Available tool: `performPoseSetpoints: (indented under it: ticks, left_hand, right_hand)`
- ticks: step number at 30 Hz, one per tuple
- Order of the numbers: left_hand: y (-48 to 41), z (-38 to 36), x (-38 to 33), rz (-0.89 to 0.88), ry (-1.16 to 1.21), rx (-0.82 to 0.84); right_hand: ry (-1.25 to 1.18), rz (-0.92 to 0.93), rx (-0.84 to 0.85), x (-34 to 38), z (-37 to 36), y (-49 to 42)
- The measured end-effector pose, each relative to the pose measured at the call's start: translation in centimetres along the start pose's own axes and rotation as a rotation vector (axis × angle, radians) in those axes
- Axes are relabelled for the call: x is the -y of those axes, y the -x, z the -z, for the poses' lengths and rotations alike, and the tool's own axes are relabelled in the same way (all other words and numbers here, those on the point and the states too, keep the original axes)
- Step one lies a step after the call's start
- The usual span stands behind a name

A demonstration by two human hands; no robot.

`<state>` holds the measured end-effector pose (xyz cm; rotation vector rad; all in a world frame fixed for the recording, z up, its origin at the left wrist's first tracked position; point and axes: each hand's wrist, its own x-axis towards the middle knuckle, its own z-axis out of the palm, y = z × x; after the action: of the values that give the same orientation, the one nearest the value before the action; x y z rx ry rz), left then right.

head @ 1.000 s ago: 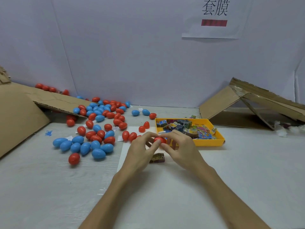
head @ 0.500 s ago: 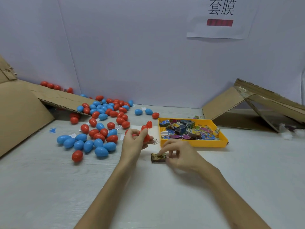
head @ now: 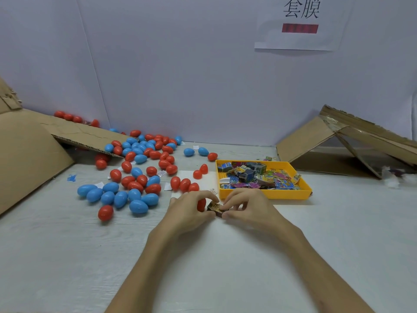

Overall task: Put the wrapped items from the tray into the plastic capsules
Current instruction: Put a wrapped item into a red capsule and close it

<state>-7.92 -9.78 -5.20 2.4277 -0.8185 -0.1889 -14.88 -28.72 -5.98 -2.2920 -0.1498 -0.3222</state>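
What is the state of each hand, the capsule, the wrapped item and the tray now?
left hand: holding a red capsule
right hand: pinching the wrapped item
wrapped item: between both hands, not yet in the capsule
yellow tray: holds many wrapped items

Capsules (head: 135, 177) left of tray (head: 291, 194) — wrapped items (head: 255, 177) inside (hands (head: 220, 210) in front).

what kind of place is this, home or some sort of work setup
Likely a makeshift hand-packing workstation, not a home: loose red and blue egg capsules spill from a cardboard box, a yellow tray holds wrapped items, and a printed sign hangs on the white partition.
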Motion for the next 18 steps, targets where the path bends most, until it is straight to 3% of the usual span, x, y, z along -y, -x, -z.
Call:
performPoseSetpoints:
  ticks: [18]
  left_hand:
    - [-0.44,-0.98,0.24,-0.042,-0.076,-0.082]
  right_hand:
    - [0.024,-0.011,0.008,0.29,0.49,-0.08]
